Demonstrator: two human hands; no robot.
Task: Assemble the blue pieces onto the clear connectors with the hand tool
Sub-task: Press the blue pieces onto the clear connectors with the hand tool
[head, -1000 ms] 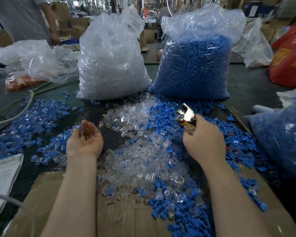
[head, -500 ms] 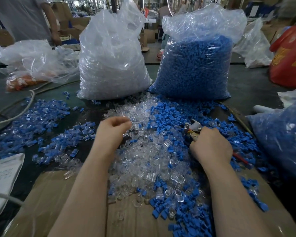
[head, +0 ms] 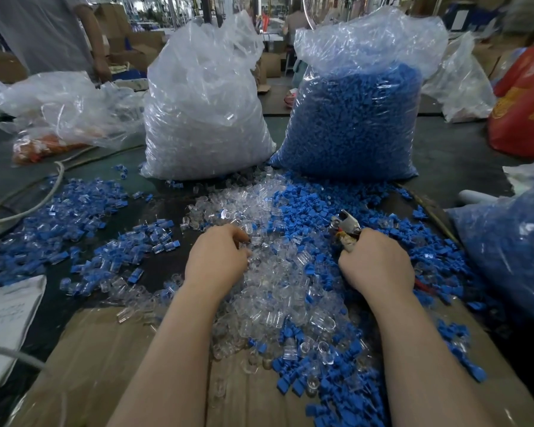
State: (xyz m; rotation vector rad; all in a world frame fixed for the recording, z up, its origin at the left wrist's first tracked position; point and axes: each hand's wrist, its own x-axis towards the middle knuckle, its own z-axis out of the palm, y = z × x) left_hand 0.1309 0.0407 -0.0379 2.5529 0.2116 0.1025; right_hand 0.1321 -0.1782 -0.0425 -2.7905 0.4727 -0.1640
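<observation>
Since a moment ago, left hand (head: 217, 262) has dug deeper into clear connectors (head: 278, 282), fingers curled, grip contents hidden; right hand (head: 378, 266) grips hand tool (head: 347, 228)

Factory assembly floor, bulk piecework bench. At 12 o'clock two big plastic sacks, one of clear connectors (head: 204, 118), one of blue pieces (head: 352, 124). Loose parts heaped across dark worktable (head: 463, 161). Cardboard cartons (head: 130, 41) stacked at 11 o'clock, another worker's sleeve (head: 43, 29) at 10, red sack (head: 524, 109) at 2.
</observation>
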